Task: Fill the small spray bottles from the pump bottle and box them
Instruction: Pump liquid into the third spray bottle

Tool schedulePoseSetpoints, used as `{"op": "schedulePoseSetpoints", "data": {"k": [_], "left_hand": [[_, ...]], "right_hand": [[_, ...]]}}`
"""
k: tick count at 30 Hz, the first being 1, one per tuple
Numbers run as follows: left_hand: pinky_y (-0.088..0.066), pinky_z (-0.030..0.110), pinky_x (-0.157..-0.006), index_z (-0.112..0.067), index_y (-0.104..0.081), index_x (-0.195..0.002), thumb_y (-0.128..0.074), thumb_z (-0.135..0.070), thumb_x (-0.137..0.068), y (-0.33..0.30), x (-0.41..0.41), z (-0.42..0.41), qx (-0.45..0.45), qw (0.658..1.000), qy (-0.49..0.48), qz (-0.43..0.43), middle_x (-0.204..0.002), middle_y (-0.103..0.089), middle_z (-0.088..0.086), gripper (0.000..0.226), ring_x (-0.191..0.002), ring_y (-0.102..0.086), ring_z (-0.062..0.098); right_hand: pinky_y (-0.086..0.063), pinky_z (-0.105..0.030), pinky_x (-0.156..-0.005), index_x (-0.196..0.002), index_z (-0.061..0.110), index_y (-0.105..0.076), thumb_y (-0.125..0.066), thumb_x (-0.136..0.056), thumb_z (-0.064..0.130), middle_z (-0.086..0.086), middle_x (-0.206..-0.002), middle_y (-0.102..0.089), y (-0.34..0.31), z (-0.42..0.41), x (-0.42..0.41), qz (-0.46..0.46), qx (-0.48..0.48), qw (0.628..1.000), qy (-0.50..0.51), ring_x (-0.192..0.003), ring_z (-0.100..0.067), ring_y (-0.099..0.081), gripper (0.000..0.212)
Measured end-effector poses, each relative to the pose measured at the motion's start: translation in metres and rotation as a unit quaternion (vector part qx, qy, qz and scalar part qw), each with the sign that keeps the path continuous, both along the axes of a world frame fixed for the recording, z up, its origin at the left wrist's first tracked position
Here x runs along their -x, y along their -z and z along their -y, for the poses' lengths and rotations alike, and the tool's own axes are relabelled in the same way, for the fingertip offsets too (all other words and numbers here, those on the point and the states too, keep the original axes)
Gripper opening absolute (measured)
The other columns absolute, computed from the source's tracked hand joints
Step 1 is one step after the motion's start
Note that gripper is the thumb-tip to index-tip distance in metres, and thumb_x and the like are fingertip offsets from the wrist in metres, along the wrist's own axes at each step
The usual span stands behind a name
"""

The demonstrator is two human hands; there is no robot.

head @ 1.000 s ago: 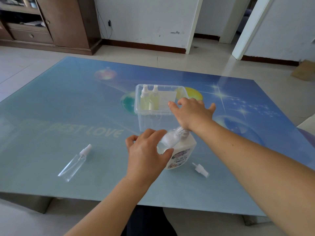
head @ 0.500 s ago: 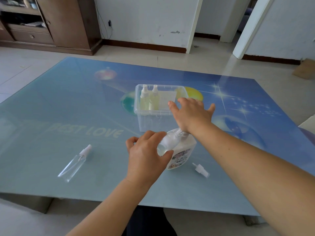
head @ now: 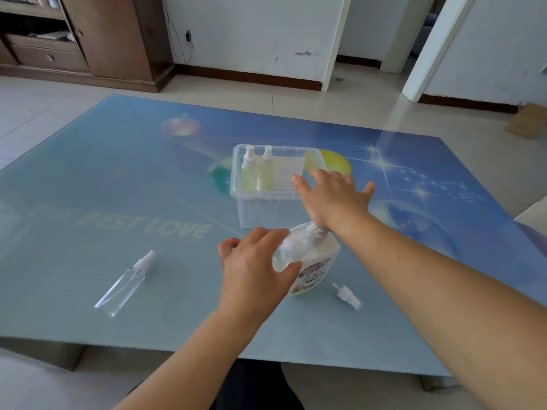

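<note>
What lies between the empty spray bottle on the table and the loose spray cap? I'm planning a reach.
In the head view, the left hand gripping a small bottle, and the pump bottle.

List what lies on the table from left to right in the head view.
Empty spray bottle → left hand holding a small bottle → pump bottle → loose spray cap. The clear box and right hand overlap this span, so they are left out.

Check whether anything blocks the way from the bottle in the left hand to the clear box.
Partly. The pump bottle stands right beside the small bottle held by the left hand, and the right hand is over the pump, reaching across the near edge of the clear box. The box's open top is otherwise free beside two filled bottles.
</note>
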State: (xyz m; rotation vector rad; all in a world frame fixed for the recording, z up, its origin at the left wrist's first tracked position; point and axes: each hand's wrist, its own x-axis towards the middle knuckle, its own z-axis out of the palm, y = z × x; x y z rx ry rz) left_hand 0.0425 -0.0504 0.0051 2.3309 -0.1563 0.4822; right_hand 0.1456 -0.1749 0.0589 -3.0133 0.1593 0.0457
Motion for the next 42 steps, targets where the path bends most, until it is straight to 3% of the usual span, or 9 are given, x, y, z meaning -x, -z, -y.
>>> {"op": "schedulePoseSetpoints", "data": {"k": [8,20,27,36,42], "left_hand": [[-0.024,0.031,-0.082,-0.024,-0.066,-0.098,-0.067,-0.036,-0.062,-0.008,-0.001,-0.001,0.002,1.000,-0.005,0.017,-0.084,-0.061,-0.008,0.038,-0.071,-0.059,0.013],[-0.030,0.035,-0.081,-0.026,-0.066,-0.098,-0.066,-0.036,-0.063,0.001,0.000,0.000,0.003,1.000,0.006,-0.008,-0.087,-0.063,-0.010,0.037,-0.072,-0.059,0.012],[-0.030,0.035,-0.081,-0.024,-0.067,-0.097,-0.067,-0.035,-0.061,-0.009,-0.002,0.000,0.000,1.000,-0.004,0.020,-0.083,-0.062,-0.008,0.038,-0.069,-0.059,0.013],[-0.028,0.034,-0.082,-0.025,-0.067,-0.099,-0.066,-0.036,-0.062,0.001,-0.001,-0.001,0.006,1.000,0.004,-0.002,-0.087,-0.062,-0.010,0.038,-0.073,-0.059,0.011],[-0.028,0.034,-0.081,-0.024,-0.067,-0.097,-0.067,-0.035,-0.061,-0.003,-0.001,0.001,0.013,1.000,0.004,0.004,-0.084,-0.062,-0.009,0.038,-0.070,-0.059,0.012]], "right_hand": [[0.001,-0.065,-0.108,-0.143,0.027,-0.032,-0.015,-0.093,0.065,-0.002,-0.150,-0.032,-0.016,-0.003,-0.002,0.028,0.012,0.999,-0.027,-0.142,-0.027,-0.018,0.065],[-0.002,-0.064,-0.109,-0.136,0.024,-0.044,-0.015,-0.093,0.062,-0.004,-0.139,-0.045,0.002,-0.001,0.002,0.012,0.010,1.000,-0.007,-0.134,-0.027,-0.031,0.064],[0.001,-0.065,-0.108,-0.144,0.025,-0.033,-0.013,-0.093,0.065,-0.004,-0.151,-0.031,-0.016,-0.003,-0.004,0.006,0.031,0.999,-0.018,-0.142,-0.027,-0.017,0.068],[-0.001,-0.064,-0.109,-0.138,0.023,-0.043,-0.014,-0.093,0.064,-0.004,-0.142,-0.043,0.000,-0.002,-0.001,0.003,0.031,0.999,-0.009,-0.137,-0.027,-0.026,0.068],[0.000,-0.065,-0.108,-0.140,0.024,-0.040,-0.015,-0.093,0.065,-0.004,-0.145,-0.039,-0.008,-0.002,0.000,0.010,0.049,0.999,-0.023,-0.140,-0.028,-0.023,0.067]]}}
